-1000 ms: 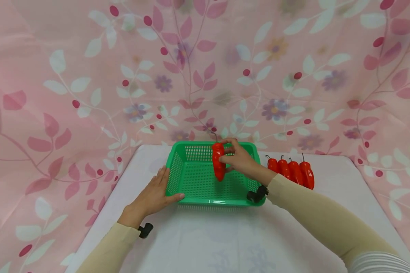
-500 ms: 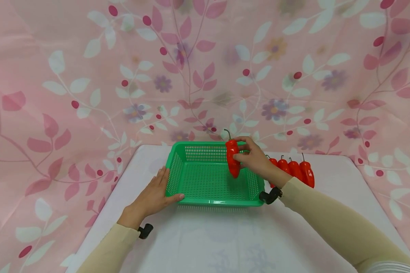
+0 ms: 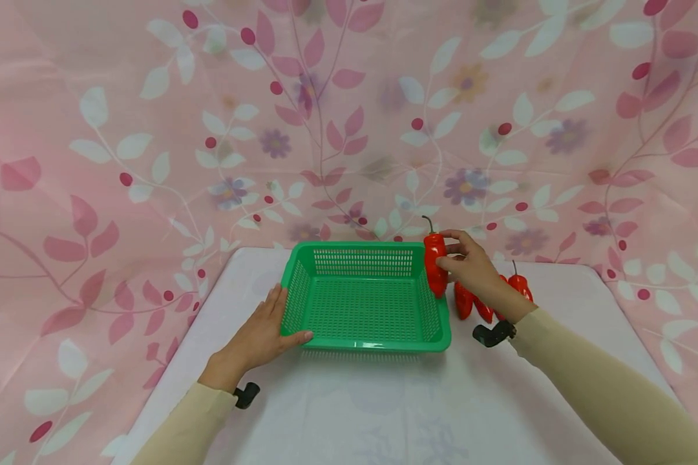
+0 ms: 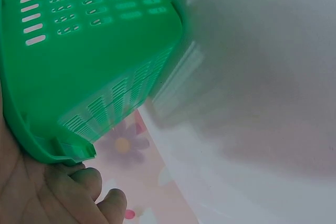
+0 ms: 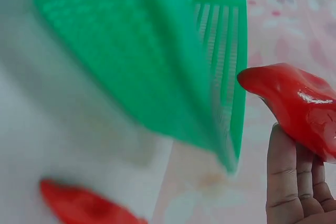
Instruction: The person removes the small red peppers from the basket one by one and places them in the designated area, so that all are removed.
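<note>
A glossy red chili pepper (image 3: 435, 265) with a dark curved stem hangs upright, tip down, over the right rim of the green plastic basket (image 3: 360, 346). My right hand (image 3: 471, 263) pinches it from the right between thumb and fingers. In the right wrist view the pepper (image 5: 299, 103) shows up close, with fingers (image 5: 283, 171) against its side. My left hand (image 3: 262, 326) rests on the basket's left rim with straight fingers, the thumb along the front corner. In the left wrist view the hand (image 4: 52, 192) lies against the basket's rim (image 4: 31, 148).
Several more red peppers (image 3: 464, 302) lie in a row on the white table (image 3: 372, 407) right of the basket, partly hidden by my right hand and wrist. A pink floral cloth (image 3: 372, 116) hangs behind the table.
My right hand has carried the pepper rightward, from above the basket's middle to its right rim, slightly higher. The left hand and the basket have stayed in place.
</note>
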`<state>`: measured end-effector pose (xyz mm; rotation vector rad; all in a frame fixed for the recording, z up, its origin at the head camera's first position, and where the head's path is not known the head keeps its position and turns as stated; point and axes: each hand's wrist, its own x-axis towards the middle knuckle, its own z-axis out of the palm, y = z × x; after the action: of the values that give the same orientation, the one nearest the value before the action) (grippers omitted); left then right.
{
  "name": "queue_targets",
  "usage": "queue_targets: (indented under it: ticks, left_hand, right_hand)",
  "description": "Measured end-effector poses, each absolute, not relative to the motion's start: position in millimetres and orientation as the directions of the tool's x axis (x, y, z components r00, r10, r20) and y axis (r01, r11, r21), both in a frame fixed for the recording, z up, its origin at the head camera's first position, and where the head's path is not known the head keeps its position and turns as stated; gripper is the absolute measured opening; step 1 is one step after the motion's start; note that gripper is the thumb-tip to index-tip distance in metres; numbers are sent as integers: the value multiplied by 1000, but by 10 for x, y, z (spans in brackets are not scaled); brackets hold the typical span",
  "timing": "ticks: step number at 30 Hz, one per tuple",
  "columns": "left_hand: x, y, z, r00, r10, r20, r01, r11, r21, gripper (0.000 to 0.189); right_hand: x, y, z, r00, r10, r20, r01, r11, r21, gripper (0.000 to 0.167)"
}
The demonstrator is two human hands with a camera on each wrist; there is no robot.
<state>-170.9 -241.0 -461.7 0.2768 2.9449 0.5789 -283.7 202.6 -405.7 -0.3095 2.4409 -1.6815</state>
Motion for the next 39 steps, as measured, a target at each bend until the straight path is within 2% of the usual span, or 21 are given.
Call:
queue_targets:
  ticks: [9, 21, 33, 39]
  left_hand:
    - [-1700, -2407, -4599, -975, 202, -92, 153, 912, 381, 127]
    - [-1713, -2415, -4626, -973, 220, -70, 179, 909, 377, 126]
    - [-1710, -2416, -4620, -973, 214, -85, 166, 909, 383, 127]
    - [-1705, -2411, -4603, -973, 212, -93, 161, 908, 387, 126]
  right_hand:
    - [-2837, 2588, -4151, -991, -134, -9, -52, 448, -893, 69]
    - [-2836, 3290, -4317, -999, -29, -23, 2, 581, -814, 74]
    - [-2817, 3682, -4523, -998, 29, -64, 68, 634, -771, 77]
    - [-2839, 3818, -4591, -997, 58, -58, 82, 701, -708, 77]
